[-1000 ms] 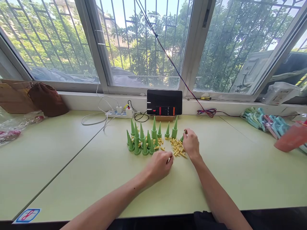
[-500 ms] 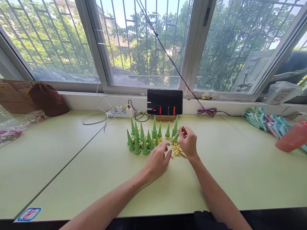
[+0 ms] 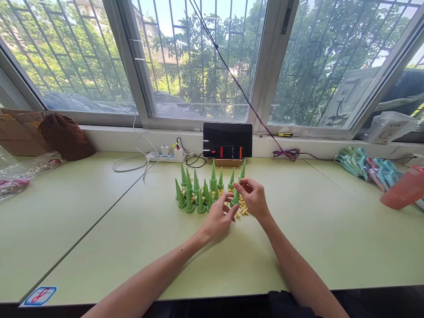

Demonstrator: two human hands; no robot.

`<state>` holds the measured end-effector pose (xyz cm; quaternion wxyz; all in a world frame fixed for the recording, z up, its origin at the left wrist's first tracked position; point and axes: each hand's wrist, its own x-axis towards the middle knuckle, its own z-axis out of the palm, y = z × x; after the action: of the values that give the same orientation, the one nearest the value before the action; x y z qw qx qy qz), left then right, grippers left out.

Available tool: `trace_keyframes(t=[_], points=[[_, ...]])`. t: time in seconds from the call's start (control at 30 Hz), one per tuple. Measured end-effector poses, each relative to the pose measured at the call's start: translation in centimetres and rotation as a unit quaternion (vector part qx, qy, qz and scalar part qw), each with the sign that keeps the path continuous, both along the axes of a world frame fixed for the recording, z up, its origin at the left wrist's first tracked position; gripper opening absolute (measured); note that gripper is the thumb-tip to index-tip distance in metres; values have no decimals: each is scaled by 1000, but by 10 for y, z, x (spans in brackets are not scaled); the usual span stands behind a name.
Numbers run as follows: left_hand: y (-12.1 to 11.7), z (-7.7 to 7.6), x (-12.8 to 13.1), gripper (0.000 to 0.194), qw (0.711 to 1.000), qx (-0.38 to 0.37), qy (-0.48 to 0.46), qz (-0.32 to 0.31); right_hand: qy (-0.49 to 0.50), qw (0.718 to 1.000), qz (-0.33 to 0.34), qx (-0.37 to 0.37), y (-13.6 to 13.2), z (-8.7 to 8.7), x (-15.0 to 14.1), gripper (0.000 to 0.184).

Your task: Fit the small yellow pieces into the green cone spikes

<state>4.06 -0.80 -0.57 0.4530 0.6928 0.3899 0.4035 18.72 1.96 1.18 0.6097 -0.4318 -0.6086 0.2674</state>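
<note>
My right hand (image 3: 254, 196) pinches a green cone (image 3: 235, 198) near its tip, holding it slightly tilted with its wider base down. My left hand (image 3: 220, 217) reaches the base, thumb and fingers apart on either side; whether they press on it cannot be made out. Under and behind the hands lies a pile of small yellow pegs (image 3: 244, 210), partly hidden. Several green cones (image 3: 189, 204) stand upright in a cluster left of my left hand. Behind my hands stand a taller green cone (image 3: 213, 176) and a shorter green cone (image 3: 231, 180).
A dark tablet (image 3: 228, 132) leans at the back, a phone (image 3: 228, 152) with a lit screen before it. A power strip (image 3: 162, 157) with cables lies left of them. A brown bag (image 3: 66, 137) stands far left; a red pouch (image 3: 402, 190) and plastic-wrapped items (image 3: 354, 160) are far right.
My right hand has brought the green cone leftward and nearer, turning it more upright. My left hand has opened from a closed posture, and its fingers now reach the cone's base.
</note>
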Motion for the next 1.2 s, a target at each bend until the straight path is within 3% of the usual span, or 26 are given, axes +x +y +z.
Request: trace_keyframes(t=[0.27,0.63,0.73,0.93,1.2], points=[[1,4,1,39,988,-83,-93,-94,-5,1000,-13,3,0,-3,1,28],[-1,6,2,44,987,-98,-75,-99,-47,999,-11,6,-1,-1,0,28],[0,4,2,40,992,-80,-70,-70,-65,998,-22,6,-1,0,2,30],[3,3,-2,36,996,30,-46,76,-174,977,-124,-8,5,-7,11,25],[-2,7,-1,32,994,46,-36,98,-339,924,-147,-102,12,-18,20,16]])
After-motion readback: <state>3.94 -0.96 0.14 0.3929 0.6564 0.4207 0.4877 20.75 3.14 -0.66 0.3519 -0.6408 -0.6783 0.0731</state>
